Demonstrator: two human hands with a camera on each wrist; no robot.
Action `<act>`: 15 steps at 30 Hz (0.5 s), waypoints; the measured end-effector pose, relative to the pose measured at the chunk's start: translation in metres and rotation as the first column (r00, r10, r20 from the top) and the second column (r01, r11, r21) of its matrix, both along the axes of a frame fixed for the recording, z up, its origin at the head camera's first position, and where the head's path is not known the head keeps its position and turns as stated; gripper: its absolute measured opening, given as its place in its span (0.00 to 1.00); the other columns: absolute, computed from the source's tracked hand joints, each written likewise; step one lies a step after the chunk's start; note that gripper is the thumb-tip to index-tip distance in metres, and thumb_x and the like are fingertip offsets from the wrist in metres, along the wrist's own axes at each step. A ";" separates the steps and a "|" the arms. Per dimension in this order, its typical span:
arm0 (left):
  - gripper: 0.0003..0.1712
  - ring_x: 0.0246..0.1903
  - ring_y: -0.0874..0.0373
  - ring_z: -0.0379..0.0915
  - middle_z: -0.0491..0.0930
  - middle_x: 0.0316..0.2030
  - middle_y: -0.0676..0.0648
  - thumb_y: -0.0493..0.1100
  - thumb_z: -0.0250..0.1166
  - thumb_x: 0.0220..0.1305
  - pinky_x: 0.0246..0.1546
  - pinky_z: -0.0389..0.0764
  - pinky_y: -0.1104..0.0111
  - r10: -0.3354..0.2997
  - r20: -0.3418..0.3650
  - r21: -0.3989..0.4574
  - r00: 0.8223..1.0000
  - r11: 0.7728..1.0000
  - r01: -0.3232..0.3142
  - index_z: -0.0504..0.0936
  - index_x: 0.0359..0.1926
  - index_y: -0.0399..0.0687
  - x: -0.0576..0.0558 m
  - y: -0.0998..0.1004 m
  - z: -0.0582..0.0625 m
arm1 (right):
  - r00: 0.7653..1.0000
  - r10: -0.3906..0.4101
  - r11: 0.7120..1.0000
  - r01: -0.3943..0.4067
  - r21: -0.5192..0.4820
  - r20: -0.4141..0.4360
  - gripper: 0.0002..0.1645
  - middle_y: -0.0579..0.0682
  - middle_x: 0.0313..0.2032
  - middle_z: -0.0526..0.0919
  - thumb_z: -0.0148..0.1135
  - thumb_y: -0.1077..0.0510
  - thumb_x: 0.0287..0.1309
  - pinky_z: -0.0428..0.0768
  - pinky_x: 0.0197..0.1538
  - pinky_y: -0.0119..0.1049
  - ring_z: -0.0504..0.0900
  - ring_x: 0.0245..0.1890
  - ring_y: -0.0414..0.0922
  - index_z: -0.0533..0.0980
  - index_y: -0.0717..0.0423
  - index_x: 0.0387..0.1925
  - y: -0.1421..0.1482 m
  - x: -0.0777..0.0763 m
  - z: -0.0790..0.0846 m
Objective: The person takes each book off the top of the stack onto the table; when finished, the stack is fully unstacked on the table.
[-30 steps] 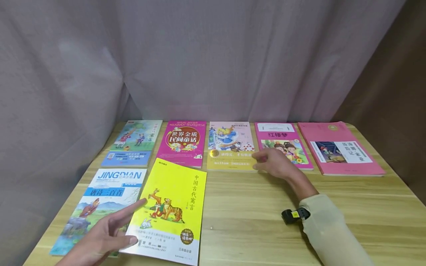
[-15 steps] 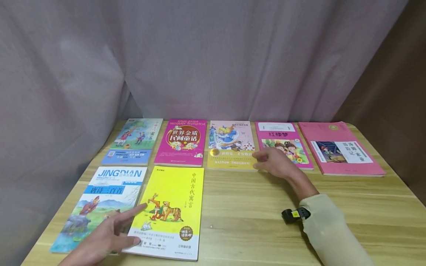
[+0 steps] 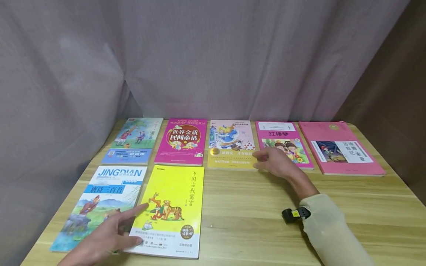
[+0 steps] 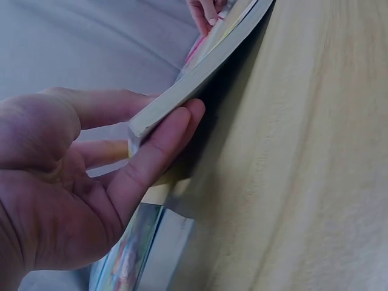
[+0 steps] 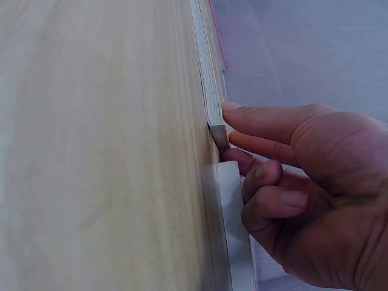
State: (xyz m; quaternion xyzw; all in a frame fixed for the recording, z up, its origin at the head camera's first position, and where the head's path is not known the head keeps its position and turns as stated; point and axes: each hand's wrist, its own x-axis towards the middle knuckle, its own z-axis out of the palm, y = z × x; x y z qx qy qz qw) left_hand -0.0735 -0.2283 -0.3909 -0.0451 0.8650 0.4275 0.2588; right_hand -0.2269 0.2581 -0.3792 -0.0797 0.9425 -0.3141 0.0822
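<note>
A yellow book with a tiger picture [image 3: 168, 210] lies at the front left. My left hand [image 3: 104, 232] holds its left side. In the left wrist view, the hand [image 4: 79, 176] has fingers under the edge of the book [image 4: 200, 79], which tilts up off the table there. My right hand [image 3: 274, 162] pinches the lower right corner of a pink-and-yellow book [image 3: 231, 144] lying flat in the back row. Up close, the right hand [image 5: 315, 182] has fingertips on that book's corner [image 5: 218, 130], and its other fingers curl beside the neighbouring book.
A blue-green poetry book [image 3: 100, 207] lies left of the yellow one, partly behind the left hand. Along the back are a light blue book [image 3: 133, 142], a magenta book [image 3: 181, 142], a pink book [image 3: 283, 136] and a larger pink book [image 3: 339, 147]. A grey curtain [image 3: 213, 59] hangs behind the wooden table [image 3: 246, 221].
The yellow book has turned straighter and come down with my left hand, so its top edge is off the magenta book. My right hand stays at the same corner.
</note>
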 end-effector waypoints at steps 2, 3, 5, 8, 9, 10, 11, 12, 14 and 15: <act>0.57 0.42 0.53 0.72 0.73 0.64 0.40 0.41 0.83 0.50 0.33 0.73 0.69 -0.017 -0.005 -0.011 1.000 1.000 0.016 0.67 0.80 0.58 0.000 -0.001 0.001 | 1.000 -0.001 1.000 0.001 -0.002 0.002 0.31 0.67 0.66 0.79 0.69 0.56 0.67 0.73 0.72 0.62 0.75 0.68 0.66 0.77 0.63 0.68 -0.001 0.000 0.000; 0.57 0.41 0.53 0.73 0.73 0.63 0.40 0.40 0.83 0.50 0.31 0.73 0.68 -0.016 -0.001 -0.013 1.000 1.000 0.016 0.67 0.80 0.58 0.000 -0.001 0.001 | 1.000 -0.002 1.000 0.002 -0.004 0.003 0.31 0.67 0.66 0.79 0.69 0.56 0.67 0.73 0.72 0.62 0.75 0.68 0.65 0.77 0.63 0.68 -0.001 0.000 0.000; 0.56 0.42 0.54 0.75 0.76 0.64 0.40 0.41 0.83 0.50 0.33 0.76 0.67 -0.027 -0.001 -0.025 1.000 0.999 0.027 0.68 0.80 0.57 -0.001 -0.001 0.003 | 1.000 -0.004 1.000 0.004 -0.007 0.004 0.31 0.66 0.66 0.79 0.69 0.56 0.67 0.73 0.72 0.62 0.75 0.68 0.65 0.77 0.63 0.68 -0.001 0.001 0.000; 0.54 0.39 0.54 0.78 0.79 0.60 0.41 0.42 0.83 0.52 0.31 0.80 0.66 -0.052 -0.002 -0.036 0.999 0.998 0.052 0.68 0.79 0.52 -0.001 -0.001 0.006 | 1.000 0.003 1.000 -0.003 -0.007 -0.004 0.31 0.67 0.66 0.79 0.70 0.56 0.66 0.73 0.71 0.62 0.76 0.67 0.65 0.77 0.63 0.67 -0.002 0.001 0.000; 0.53 0.38 0.54 0.79 0.81 0.57 0.41 0.43 0.82 0.54 0.30 0.81 0.65 -0.057 -0.002 -0.044 0.998 0.997 0.057 0.68 0.79 0.50 0.000 -0.001 0.008 | 1.000 0.006 1.000 -0.006 -0.007 -0.006 0.31 0.67 0.66 0.79 0.70 0.56 0.66 0.73 0.71 0.63 0.76 0.67 0.65 0.77 0.63 0.67 -0.002 0.002 0.001; 0.52 0.35 0.54 0.80 0.82 0.54 0.43 0.44 0.81 0.56 0.28 0.81 0.65 -0.066 -0.006 -0.047 0.998 0.997 0.065 0.68 0.79 0.46 0.000 -0.001 0.010 | 1.000 0.008 1.000 -0.008 -0.006 -0.008 0.31 0.66 0.65 0.80 0.70 0.56 0.66 0.73 0.71 0.63 0.76 0.66 0.65 0.77 0.63 0.67 -0.002 0.002 0.001; 0.50 0.33 0.54 0.80 0.83 0.51 0.44 0.44 0.80 0.58 0.27 0.82 0.64 -0.064 -0.007 -0.063 0.998 0.996 0.064 0.69 0.78 0.44 0.001 -0.001 0.013 | 1.000 0.013 1.000 -0.013 -0.006 -0.011 0.31 0.67 0.65 0.80 0.70 0.56 0.66 0.74 0.70 0.63 0.77 0.66 0.65 0.77 0.63 0.67 -0.002 0.002 0.001; 0.47 0.32 0.54 0.80 0.84 0.49 0.46 0.45 0.79 0.59 0.27 0.82 0.64 -0.059 -0.016 -0.085 0.998 0.995 0.057 0.70 0.77 0.43 0.002 -0.001 0.017 | 1.000 0.017 1.000 -0.017 -0.007 -0.013 0.31 0.67 0.65 0.80 0.70 0.56 0.66 0.74 0.70 0.63 0.77 0.65 0.65 0.77 0.63 0.67 -0.002 0.002 0.001; 0.42 0.32 0.55 0.83 0.86 0.48 0.47 0.48 0.77 0.64 0.29 0.85 0.63 -0.068 -0.056 -0.133 0.996 0.989 0.060 0.73 0.75 0.41 0.002 -0.002 0.026 | 1.000 0.018 1.000 -0.018 -0.007 -0.016 0.31 0.66 0.64 0.81 0.70 0.55 0.66 0.75 0.69 0.62 0.78 0.65 0.65 0.77 0.63 0.67 -0.002 0.003 0.002; 0.40 0.33 0.56 0.84 0.88 0.48 0.47 0.49 0.75 0.65 0.35 0.87 0.59 -0.088 -0.091 -0.160 0.992 0.984 0.073 0.74 0.74 0.41 0.002 -0.003 0.031 | 1.000 0.017 1.000 -0.017 -0.007 -0.018 0.31 0.66 0.64 0.81 0.70 0.55 0.66 0.75 0.69 0.62 0.78 0.65 0.65 0.78 0.63 0.67 -0.002 0.003 0.002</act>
